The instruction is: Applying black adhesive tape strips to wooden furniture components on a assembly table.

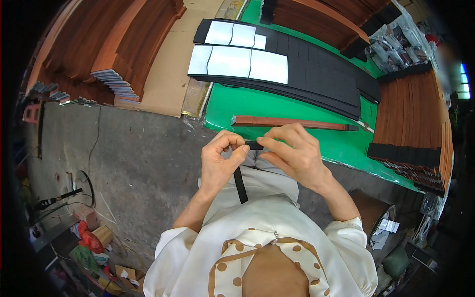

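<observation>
Black strip (240, 185): held up over the lap, near the worktop (225, 101), with a length running down from the left hand (220, 161). Left hand pinches it, thumb to finger; right hand (297, 153) has fingertips at the short upper length (grip or mere touch, can't tell). Best handled, I'd judge, flat and untwisted, fingertips close together. Brown bar (292, 123) lies beyond. Floor, right: bin (365, 208), white scraps (382, 232) at its mouth, depths hidden.
</observation>
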`<state>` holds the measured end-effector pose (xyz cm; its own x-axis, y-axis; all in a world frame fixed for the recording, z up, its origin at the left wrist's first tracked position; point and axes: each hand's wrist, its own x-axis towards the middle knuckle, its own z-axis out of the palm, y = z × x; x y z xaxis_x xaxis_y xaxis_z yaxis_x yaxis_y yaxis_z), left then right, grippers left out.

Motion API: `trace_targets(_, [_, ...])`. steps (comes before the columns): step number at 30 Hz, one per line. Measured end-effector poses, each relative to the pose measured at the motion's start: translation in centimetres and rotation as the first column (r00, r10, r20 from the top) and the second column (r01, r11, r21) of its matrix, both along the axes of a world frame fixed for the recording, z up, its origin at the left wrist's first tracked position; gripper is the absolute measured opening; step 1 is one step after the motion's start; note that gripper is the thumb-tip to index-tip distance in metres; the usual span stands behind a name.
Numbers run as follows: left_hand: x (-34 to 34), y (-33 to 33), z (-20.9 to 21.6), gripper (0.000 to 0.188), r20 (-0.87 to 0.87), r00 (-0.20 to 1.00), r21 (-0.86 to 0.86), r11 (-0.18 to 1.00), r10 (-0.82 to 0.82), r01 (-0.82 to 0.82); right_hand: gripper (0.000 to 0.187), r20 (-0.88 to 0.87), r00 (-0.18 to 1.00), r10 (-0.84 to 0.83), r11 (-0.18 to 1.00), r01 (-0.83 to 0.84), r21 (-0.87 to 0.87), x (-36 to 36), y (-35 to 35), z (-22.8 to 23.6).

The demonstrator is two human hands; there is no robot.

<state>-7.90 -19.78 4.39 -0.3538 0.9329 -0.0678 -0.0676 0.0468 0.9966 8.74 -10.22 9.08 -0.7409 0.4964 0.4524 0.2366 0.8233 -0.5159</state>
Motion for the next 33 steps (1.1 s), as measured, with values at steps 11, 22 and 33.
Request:
trace_targets(11, [-0.1,-0.7,-0.6,0.008,0.229,0.973,-0.087,0.996,-0.002,0.023,0.028,0.019,1.000,-0.006,0.987,0.003,0.161,-1.1,-1.0,-1.5])
trace_targets(22, [-3.3,1.6,-2.4,0.036,-0.369,0.928,0.096,0.995,0.055,-0.021,0.028,0.096,0.993,-0.075,0.994,0.082,-0.069,-2.0,2.3,-2.2])
trace_targets(33, [-2.7,3.2,-4.3,0.029,-0.295,0.954,0.117,0.993,0.047,-0.012,0.023,0.157,0.983,-0.098,0.991,0.111,-0.073,-3.5,2.6,-3.5])
